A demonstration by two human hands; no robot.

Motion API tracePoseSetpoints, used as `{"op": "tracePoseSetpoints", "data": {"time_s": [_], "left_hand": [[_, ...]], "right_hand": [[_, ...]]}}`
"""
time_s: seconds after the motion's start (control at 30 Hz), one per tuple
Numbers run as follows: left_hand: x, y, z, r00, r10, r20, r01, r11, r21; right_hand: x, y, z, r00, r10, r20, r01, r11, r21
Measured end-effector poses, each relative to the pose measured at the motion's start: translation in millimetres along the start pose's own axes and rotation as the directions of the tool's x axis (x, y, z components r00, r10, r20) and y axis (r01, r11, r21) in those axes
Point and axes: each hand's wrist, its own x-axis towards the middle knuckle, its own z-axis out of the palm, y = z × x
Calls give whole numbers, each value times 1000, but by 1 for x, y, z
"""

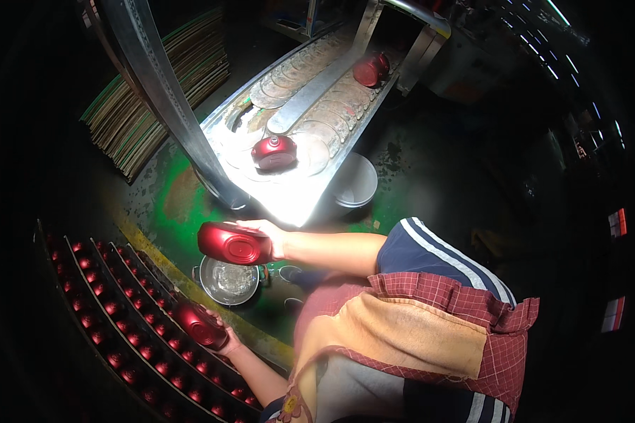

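Note:
My right hand (274, 237) grips a shiny red metal bowl (234, 243) by its rim, bottom facing me, held in the air between the lit conveyor and the rack. Lower down, my left hand (222, 337) holds a second red bowl (197, 324) against the dark slanted rack (85, 321), whose rows are filled with several red bowls. On the conveyor (310, 92), another red bowl (274, 151) lies upside down on a round plate near its front end. One more red bowl (371, 69) sits at the far end.
A slanted metal post (164, 95) crosses in front of the conveyor. A steel pot (228, 280) stands on the green floor below my right hand, with a grey bucket (355, 181) beside the conveyor. Stacked flat sheets (130, 120) lie at upper left. A yellow line (190, 282) edges the rack.

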Motion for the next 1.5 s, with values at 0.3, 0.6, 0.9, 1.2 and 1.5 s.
{"op": "tracePoseSetpoints", "data": {"time_s": [0.3,0.6,0.9,1.2,1.5], "left_hand": [[123,-205,168,994,-40,-98,98,696,712],[331,-546,159,978,-41,202,-194,-514,836],[389,-678,75,981,-164,100,-191,-784,590],[301,-550,144,920,-356,166,-274,-279,921],[11,-198,181,955,294,-20,34,-42,999]], "right_hand": [[-232,-218,-16,305,-951,42,425,96,-900],[-205,-421,-82,69,-883,465,-312,-462,-830],[-174,-517,-184,52,-980,192,-395,-197,-897],[-238,-424,-128,-84,-930,358,249,-368,-896],[-81,-26,-26,726,-570,384,517,84,-852]]}}
